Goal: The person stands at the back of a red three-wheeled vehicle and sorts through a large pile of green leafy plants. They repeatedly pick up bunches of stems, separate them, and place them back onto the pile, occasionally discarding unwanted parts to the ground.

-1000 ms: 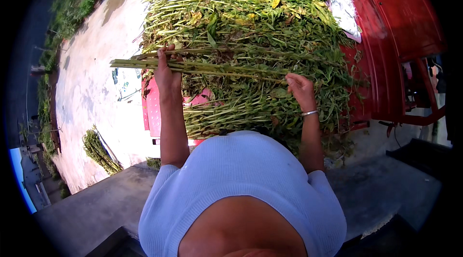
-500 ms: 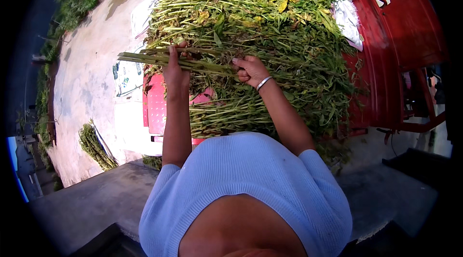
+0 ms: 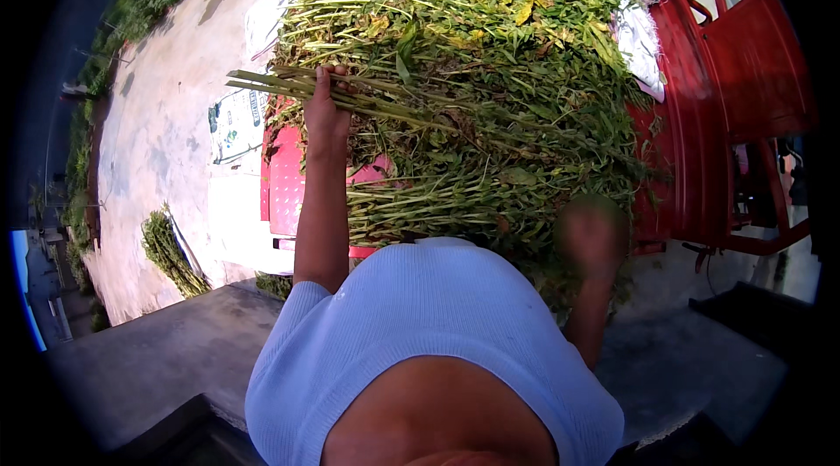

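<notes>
My left hand [image 3: 327, 107] is closed round a bunch of cut green plant stalks [image 3: 271, 84], gripped near their bare ends, which stick out to the left. The leafy part of the bunch trails right over a large heap of the same leafy stalks [image 3: 472, 37], spread on a red vehicle bed [image 3: 284, 186]. Where the held bunch ends among the heap, I cannot make out. Lower right, near the heap's close edge, my right hand [image 3: 591, 234] is a blur; its fingers do not show.
A red door and frame [image 3: 752, 63] stand at the right. White woven sacking [image 3: 637, 42] lies beside the heap's right end, and a printed white sack [image 3: 236, 129] hangs at the left edge. A small bundle of stalks [image 3: 171, 252] lies on the concrete ground [image 3: 153, 160].
My right hand has let go of the stalks and moved down and right, to the heap's near right side. My left hand still holds the bunch in nearly the same place.
</notes>
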`<action>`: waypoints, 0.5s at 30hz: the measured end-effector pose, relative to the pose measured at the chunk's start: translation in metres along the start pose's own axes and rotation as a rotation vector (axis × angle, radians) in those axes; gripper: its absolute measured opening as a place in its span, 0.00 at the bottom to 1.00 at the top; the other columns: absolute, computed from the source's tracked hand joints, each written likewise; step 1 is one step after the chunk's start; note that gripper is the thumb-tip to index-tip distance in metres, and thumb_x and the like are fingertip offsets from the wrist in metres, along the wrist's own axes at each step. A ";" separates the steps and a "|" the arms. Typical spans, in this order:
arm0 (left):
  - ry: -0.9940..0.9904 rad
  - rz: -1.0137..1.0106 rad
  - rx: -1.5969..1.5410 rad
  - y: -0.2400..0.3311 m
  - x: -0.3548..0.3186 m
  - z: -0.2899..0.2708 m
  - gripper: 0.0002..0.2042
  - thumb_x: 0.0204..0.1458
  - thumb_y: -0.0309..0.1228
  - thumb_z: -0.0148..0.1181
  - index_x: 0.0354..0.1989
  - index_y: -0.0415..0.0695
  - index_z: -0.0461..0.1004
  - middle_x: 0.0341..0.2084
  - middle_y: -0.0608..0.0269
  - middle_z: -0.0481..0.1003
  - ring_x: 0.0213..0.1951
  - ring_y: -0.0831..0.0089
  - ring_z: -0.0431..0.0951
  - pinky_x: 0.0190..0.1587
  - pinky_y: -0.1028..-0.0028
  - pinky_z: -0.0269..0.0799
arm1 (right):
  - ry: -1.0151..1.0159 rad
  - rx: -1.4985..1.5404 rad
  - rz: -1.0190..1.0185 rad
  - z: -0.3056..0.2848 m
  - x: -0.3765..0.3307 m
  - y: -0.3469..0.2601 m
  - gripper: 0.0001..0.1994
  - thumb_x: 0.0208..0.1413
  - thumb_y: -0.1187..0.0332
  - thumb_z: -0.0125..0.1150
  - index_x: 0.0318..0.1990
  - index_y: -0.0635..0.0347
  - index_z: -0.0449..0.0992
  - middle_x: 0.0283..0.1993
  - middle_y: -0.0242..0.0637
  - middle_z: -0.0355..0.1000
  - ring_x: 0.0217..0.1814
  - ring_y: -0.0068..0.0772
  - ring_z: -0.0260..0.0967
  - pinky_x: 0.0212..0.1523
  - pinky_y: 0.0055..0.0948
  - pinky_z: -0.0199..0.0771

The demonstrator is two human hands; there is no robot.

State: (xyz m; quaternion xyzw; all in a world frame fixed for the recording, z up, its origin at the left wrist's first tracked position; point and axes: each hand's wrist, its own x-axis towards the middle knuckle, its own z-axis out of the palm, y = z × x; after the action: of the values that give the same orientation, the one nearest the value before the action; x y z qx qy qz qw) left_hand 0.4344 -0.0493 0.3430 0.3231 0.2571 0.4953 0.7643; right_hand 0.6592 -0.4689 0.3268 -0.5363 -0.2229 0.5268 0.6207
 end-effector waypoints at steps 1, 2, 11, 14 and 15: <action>-0.032 -0.031 0.013 -0.002 0.002 0.008 0.09 0.58 0.36 0.48 0.34 0.43 0.67 0.30 0.62 0.72 0.27 0.78 0.66 0.32 0.77 0.67 | 0.107 -0.134 0.026 -0.007 -0.013 -0.002 0.07 0.54 0.71 0.53 0.37 0.66 0.72 0.25 0.32 0.64 0.21 0.19 0.55 0.21 0.23 0.57; -0.024 -0.038 0.038 -0.002 0.001 0.014 0.09 0.58 0.36 0.47 0.34 0.43 0.67 0.30 0.62 0.72 0.27 0.78 0.66 0.32 0.77 0.67 | 0.196 -0.306 0.058 -0.011 -0.021 -0.003 0.07 0.55 0.71 0.52 0.38 0.65 0.72 0.27 0.32 0.65 0.23 0.21 0.56 0.23 0.24 0.58; 0.235 0.077 0.109 -0.008 0.013 0.013 0.10 0.60 0.38 0.44 0.32 0.45 0.65 0.26 0.65 0.69 0.22 0.81 0.64 0.25 0.76 0.67 | 0.671 -0.587 -0.190 -0.026 -0.042 -0.021 0.07 0.59 0.69 0.46 0.38 0.59 0.71 0.30 0.32 0.68 0.24 0.21 0.60 0.25 0.24 0.62; 0.302 0.057 -0.021 0.001 0.035 -0.044 0.11 0.61 0.39 0.41 0.31 0.46 0.63 0.25 0.67 0.67 0.20 0.81 0.61 0.23 0.78 0.65 | 1.028 0.686 -0.568 -0.131 -0.081 0.003 0.08 0.60 0.68 0.49 0.35 0.63 0.70 0.23 0.28 0.62 0.16 0.14 0.45 0.17 0.16 0.46; 0.175 0.022 -0.057 0.002 0.033 -0.050 0.11 0.61 0.40 0.41 0.33 0.47 0.64 0.26 0.67 0.67 0.21 0.81 0.62 0.24 0.78 0.65 | 1.195 0.434 -0.389 -0.176 -0.115 0.035 0.09 0.58 0.65 0.52 0.36 0.62 0.71 0.24 0.30 0.64 0.17 0.17 0.50 0.18 0.19 0.51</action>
State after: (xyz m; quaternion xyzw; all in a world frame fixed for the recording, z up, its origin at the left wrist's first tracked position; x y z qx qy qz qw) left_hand 0.4102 -0.0062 0.3094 0.2594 0.3049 0.5371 0.7425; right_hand 0.7533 -0.6517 0.2712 -0.5490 0.1780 0.0501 0.8151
